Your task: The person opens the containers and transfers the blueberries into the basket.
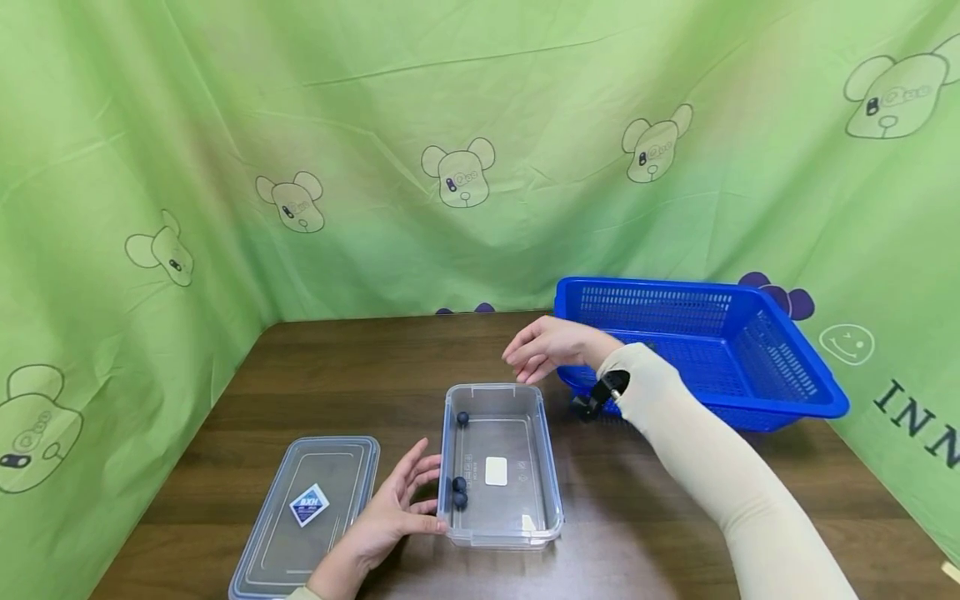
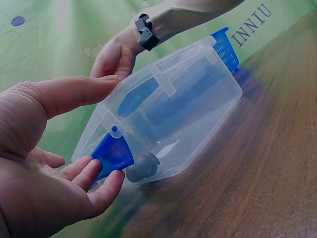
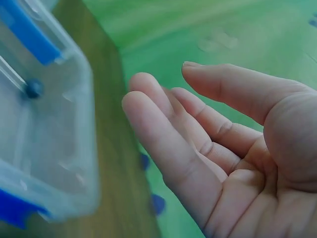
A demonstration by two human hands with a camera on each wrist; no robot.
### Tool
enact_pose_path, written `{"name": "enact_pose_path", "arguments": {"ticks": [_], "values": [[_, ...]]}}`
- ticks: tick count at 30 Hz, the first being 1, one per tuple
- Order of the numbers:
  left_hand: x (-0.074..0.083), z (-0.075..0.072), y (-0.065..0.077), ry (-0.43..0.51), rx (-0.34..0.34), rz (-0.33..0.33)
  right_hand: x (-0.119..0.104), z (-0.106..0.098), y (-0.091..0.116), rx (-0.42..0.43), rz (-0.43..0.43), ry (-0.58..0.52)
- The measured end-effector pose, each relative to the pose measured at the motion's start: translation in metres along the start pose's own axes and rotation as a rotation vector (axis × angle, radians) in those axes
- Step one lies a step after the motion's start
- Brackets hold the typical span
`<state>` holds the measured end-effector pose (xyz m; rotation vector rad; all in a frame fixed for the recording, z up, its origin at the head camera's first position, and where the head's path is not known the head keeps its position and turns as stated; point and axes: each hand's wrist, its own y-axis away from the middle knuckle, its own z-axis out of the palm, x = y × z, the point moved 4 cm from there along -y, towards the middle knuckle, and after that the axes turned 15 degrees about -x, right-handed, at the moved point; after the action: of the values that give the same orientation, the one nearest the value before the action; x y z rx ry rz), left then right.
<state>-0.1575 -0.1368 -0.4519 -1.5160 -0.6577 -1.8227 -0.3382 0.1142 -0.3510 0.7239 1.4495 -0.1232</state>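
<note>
A clear plastic food container [image 1: 510, 446] stands uncovered on the table. Three small dark round blueberries [image 1: 460, 500] lie inside along its left wall, two together near the front and one farther back. My left hand [image 1: 397, 508] rests at the container's left side, fingers spread and loosely bent. In the left wrist view its fingertips touch a blue side clip [image 2: 114, 153], with the thumb by the rim. Past the container's far right corner, my right hand [image 1: 551, 343] hovers with loosely bent fingers. The right wrist view shows nothing between those fingers [image 3: 153, 124].
A clear lid [image 1: 337, 483] with a blue edge and diamond-shaped label lies left of the container. At the back right sits a blue slotted basket [image 1: 780, 400], partly behind the right forearm. Green printed cloth [image 1: 375, 108] hangs around the brown wooden table [image 1: 337, 367].
</note>
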Motion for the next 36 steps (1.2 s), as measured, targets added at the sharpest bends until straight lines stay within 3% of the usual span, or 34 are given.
{"name": "enact_pose_path", "arguments": {"ticks": [14, 22, 27, 36], "values": [[0.001, 0.001, 0.001, -0.006, -0.001, 0.010, 0.031, 0.074, -0.048, -0.224, 0.176, 0.067], [0.003, 0.001, 0.001, -0.014, 0.002, 0.004, 0.050, 0.100, -0.065, -0.293, 0.285, 0.139], [0.003, 0.001, 0.001, -0.012, 0.001, 0.002, 0.054, 0.112, -0.071, -0.304, 0.298, 0.193], [0.002, 0.001, 0.001, -0.004, -0.008, 0.010, 0.060, 0.127, -0.078, -0.238, 0.295, 0.285]]}}
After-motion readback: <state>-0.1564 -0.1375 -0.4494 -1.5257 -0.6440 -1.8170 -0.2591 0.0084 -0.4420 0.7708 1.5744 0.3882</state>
